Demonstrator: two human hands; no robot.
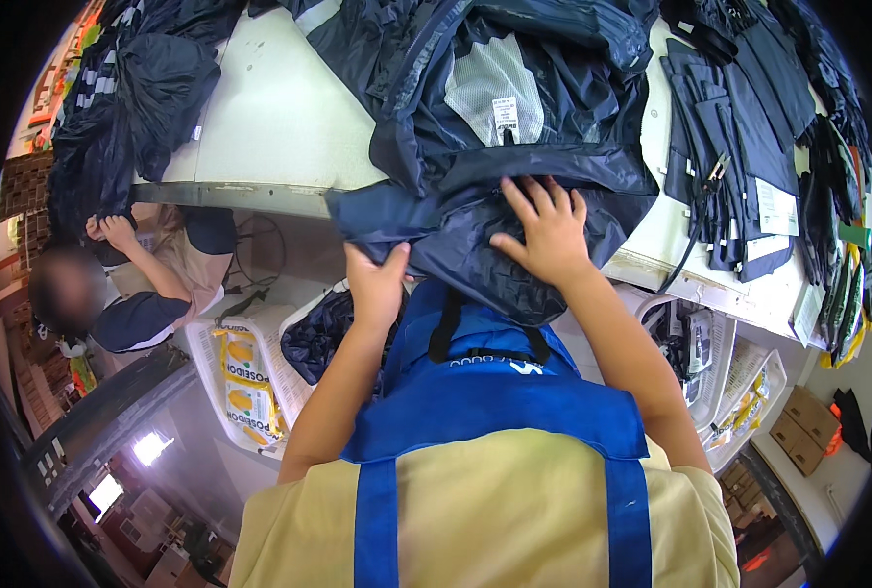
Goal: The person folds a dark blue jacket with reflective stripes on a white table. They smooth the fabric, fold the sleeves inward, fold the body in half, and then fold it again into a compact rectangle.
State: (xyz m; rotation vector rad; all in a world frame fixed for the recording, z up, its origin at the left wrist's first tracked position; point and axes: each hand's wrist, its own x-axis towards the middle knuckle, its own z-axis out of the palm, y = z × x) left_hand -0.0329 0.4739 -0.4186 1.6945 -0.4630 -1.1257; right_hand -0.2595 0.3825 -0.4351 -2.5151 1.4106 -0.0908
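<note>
A dark navy jacket (pixel 436 235) of thin, shiny fabric lies over the front edge of the white table, part of it hanging toward me. Its collar area shows a light mesh lining (pixel 480 83) with a white label (pixel 505 116). My left hand (pixel 375 279) pinches the jacket's left edge, thumb on top and the fingers underneath. Flat on the fabric to the right rests my right hand (pixel 546 230), its fingers spread. What lies under the folded cloth is hidden.
Dark garments (pixel 167 88) are piled at the far left, near a seated co-worker (pixel 152 274). Folded dark pieces (pixel 725 147) and scissors (pixel 717 171) lie on the right of the white table (pixel 269 108). White baskets (pixel 230 392) with packages stand below.
</note>
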